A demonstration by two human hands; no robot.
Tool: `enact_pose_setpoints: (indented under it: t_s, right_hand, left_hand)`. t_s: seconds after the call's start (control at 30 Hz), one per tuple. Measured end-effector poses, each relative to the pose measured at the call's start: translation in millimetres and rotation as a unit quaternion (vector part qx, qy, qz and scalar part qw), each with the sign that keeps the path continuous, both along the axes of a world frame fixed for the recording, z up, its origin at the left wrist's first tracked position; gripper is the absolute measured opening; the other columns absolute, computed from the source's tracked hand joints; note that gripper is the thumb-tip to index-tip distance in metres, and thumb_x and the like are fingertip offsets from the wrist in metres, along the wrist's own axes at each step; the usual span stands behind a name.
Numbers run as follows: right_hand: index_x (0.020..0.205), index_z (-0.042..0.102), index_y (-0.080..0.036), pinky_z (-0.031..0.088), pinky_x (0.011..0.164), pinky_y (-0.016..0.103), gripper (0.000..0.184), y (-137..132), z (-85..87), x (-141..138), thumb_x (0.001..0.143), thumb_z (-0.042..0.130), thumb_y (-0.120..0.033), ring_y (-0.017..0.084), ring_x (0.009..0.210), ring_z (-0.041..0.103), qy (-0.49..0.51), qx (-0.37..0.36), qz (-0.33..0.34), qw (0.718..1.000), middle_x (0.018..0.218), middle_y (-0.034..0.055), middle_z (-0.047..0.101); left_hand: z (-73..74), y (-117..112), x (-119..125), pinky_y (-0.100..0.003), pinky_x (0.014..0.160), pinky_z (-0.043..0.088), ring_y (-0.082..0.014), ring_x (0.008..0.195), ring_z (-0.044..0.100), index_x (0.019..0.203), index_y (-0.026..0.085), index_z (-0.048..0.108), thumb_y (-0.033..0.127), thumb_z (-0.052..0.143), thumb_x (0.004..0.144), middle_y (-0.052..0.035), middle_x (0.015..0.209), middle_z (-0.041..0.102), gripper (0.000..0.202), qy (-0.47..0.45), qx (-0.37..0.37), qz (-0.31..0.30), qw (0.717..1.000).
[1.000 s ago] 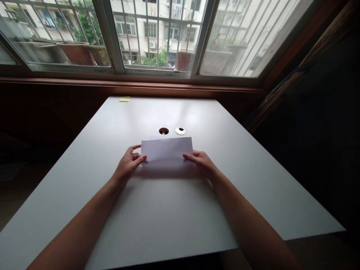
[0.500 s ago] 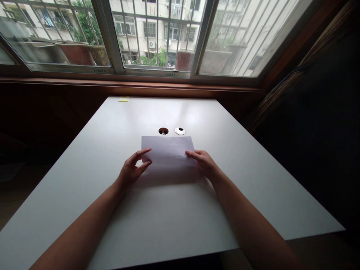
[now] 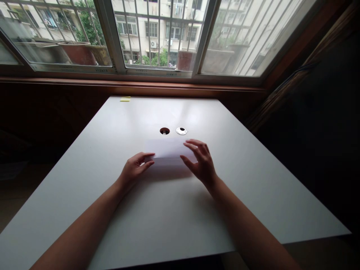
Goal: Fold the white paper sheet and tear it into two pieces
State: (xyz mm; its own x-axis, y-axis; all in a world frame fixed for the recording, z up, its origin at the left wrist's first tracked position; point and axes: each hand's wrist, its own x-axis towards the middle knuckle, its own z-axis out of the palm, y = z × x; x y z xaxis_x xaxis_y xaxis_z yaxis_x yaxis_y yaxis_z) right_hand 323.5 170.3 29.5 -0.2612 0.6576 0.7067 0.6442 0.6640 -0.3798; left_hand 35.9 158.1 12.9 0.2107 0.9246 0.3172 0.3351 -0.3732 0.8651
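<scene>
A sheet of white paper [image 3: 167, 149] with a crease across its near part is in front of me, a shadow beneath its near edge. My left hand [image 3: 138, 167] has its left end between thumb and fingers. Over the right end is my right hand [image 3: 201, 163], open, thumb and fingers spread apart. It covers part of the paper's right side, and whether its fingertips touch the sheet I cannot tell.
The paper is above a white table [image 3: 157, 217]. Beyond it are a round hole [image 3: 164, 131] in the tabletop and a silver ring-shaped cover [image 3: 181, 131]. Yellow sticky notes [image 3: 125, 99] lie at the far left edge, below a barred window [image 3: 157, 37].
My right hand has let go of the paper's right edge and spread its fingers above it. My left thumb and fingers have closed on the left end. The paper's far part looks lower and flatter.
</scene>
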Motion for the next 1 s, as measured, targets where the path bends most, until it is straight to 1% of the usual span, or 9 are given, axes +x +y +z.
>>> enact_pose_setpoints:
  t_s: [0.1,0.17,0.3,0.47,0.57,0.63,0.7,0.8,1.0]
  right_hand:
    - [0.138,0.052,-0.03,0.033,0.118,0.053,0.049,-4,3.5,-12,0.091,0.066,-0.036,0.028,0.13,0.051,-0.117,-0.003,0.089,0.989,0.136,0.0077,0.059]
    - [0.14,0.051,-0.029,0.03,0.119,0.053,0.052,-5,2.2,-20,0.092,0.065,-0.038,0.028,0.132,0.05,-0.154,-0.009,0.112,0.982,0.138,0.0077,0.058]
    - [0.135,0.057,-0.028,0.029,0.119,0.054,0.043,-5,-3.2,-26,0.093,0.063,-0.036,0.027,0.133,0.05,-0.179,-0.012,0.126,0.976,0.13,0.0064,0.064]
    - [0.129,0.061,-0.026,0.033,0.116,0.053,0.036,-1,-11.5,-27,0.094,0.061,-0.034,0.027,0.127,0.054,-0.185,-0.021,0.124,0.975,0.123,0.0064,0.068]
    - [0.128,0.061,-0.027,0.035,0.115,0.052,0.035,1,-16.4,-27,0.094,0.061,-0.034,0.026,0.122,0.058,-0.188,-0.021,0.127,0.974,0.12,0.0067,0.07]
    - [0.128,0.062,-0.026,0.035,0.114,0.052,0.034,2,-18.4,-27,0.094,0.061,-0.034,0.025,0.12,0.059,-0.19,-0.019,0.129,0.973,0.119,0.007,0.07]
    - [0.127,0.062,-0.026,0.035,0.114,0.052,0.033,3,-18.9,-28,0.094,0.06,-0.033,0.025,0.119,0.06,-0.191,-0.015,0.129,0.973,0.118,0.0069,0.071]
    - [0.127,0.062,-0.026,0.035,0.114,0.051,0.032,3,-17.9,-28,0.095,0.059,-0.032,0.024,0.118,0.061,-0.194,-0.01,0.129,0.972,0.118,0.0059,0.071]
    - [0.129,0.059,-0.026,0.033,0.115,0.051,0.033,0,-15.5,-28,0.097,0.057,-0.03,0.024,0.123,0.057,-0.2,-0.011,0.132,0.971,0.123,0.0049,0.069]
  left_hand:
    - [-4.4,0,2,-0.033,0.085,0.055,-0.0211,0.094,0.066,0.116,0.021,0.068,0.046,0.069,0.087,-0.0078,0.107,0.069,0.038,-0.017,-0.021,-0.029,0.999]
    - [-9.5,0,2,-0.034,0.084,0.056,-0.0213,0.093,0.065,0.12,0.021,0.066,0.044,0.071,0.086,-0.0078,0.105,0.069,0.041,-0.033,-0.038,-0.054,0.997]
    - [-17.5,2,2,-0.033,0.082,0.056,-0.0184,0.089,0.063,0.127,0.021,0.06,0.039,0.073,0.085,-0.0065,0.1,0.065,0.048,-0.073,-0.059,-0.096,0.991]
    - [-16.6,2,3,-0.025,0.065,0.054,-0.0088,0.071,0.056,0.123,0.024,0.063,0.035,0.079,0.08,-0.009,0.119,0.05,0.047,-0.096,-0.004,-0.064,0.993]
    - [-14.7,0,4,-0.026,0.067,0.056,-0.0061,0.068,0.051,0.119,0.025,0.065,0.036,0.077,0.082,-0.0112,0.132,0.043,0.041,-0.076,0.021,-0.055,0.995]
    - [-13.5,-1,4,-0.028,0.071,0.058,-0.0081,0.072,0.054,0.115,0.024,0.067,0.036,0.074,0.085,-0.0117,0.135,0.044,0.033,-0.045,0.036,-0.057,0.997]
    - [-11.7,-2,4,-0.03,0.077,0.058,-0.0137,0.083,0.06,0.111,0.023,0.069,0.035,0.071,0.087,-0.0116,0.129,0.051,0.026,-0.016,0.057,-0.061,0.996]
    - [-7.6,-4,5,-0.033,0.084,0.058,-0.0203,0.098,0.062,0.109,0.023,0.07,0.033,0.068,0.09,-0.0104,0.111,0.06,0.022,0.018,0.091,-0.065,0.994]
    - [-2.4,-7,7,-0.031,0.079,0.057,-0.0192,0.093,0.063,0.103,0.022,0.07,0.028,0.067,0.09,-0.0086,0.102,0.063,0.015,0.041,0.133,-0.036,0.99]
